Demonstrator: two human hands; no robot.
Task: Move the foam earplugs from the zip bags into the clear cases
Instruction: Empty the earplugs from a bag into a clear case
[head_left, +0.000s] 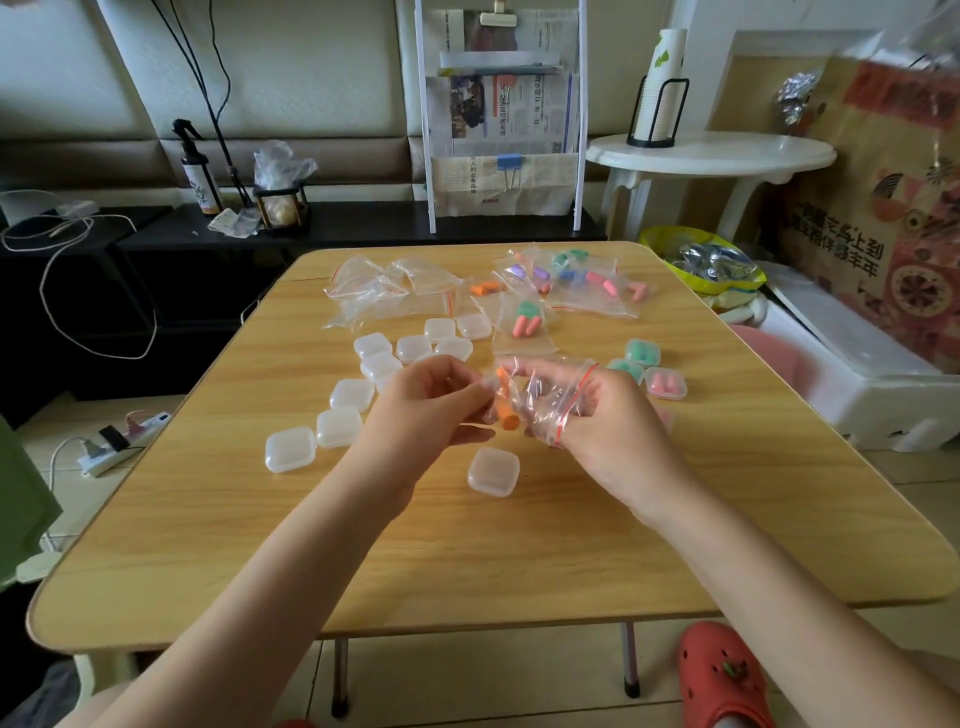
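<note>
Above the wooden table (519, 561), my left hand (431, 410) pinches orange foam earplugs (505, 410) at the mouth of a small clear zip bag (545, 400). My right hand (608, 415) grips that bag by its red zip edge. One shut clear case (493, 472) lies just below my hands. Several empty clear cases (363, 395) sit to the left. Filled cases with green (642, 352) and pink (666, 383) earplugs lie to the right. Zip bags with coloured earplugs (571, 283) are piled at the back right, empty zip bags (379, 288) at the back left.
A white round side table (711, 150) with a cup holder stands behind on the right. A yellow bowl (701, 260) of foil-wrapped items sits by the table's far right corner. A power strip (124, 434) lies on the floor at left. A red clog (722, 675) is below.
</note>
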